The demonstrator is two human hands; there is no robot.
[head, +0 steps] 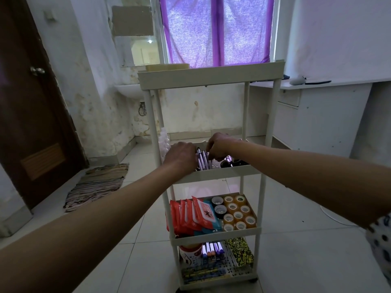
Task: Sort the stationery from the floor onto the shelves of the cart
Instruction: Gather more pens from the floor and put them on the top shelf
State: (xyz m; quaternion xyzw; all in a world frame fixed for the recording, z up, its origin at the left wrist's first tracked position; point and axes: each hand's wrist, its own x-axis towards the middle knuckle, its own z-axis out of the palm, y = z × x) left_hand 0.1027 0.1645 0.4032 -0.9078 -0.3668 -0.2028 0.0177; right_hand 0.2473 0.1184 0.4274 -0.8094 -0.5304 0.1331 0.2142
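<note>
Reaching into the 2nd shelf of the tall white plastic cart (211,174), both hands meet over a bundle of white pens (203,160). Left hand (181,157) curls onto them; right hand (220,148) pinches their tips.

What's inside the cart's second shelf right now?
In the second shelf, upright pens stand between the left hand and right hand, dark items to their right. The hands cover the rest.
</note>
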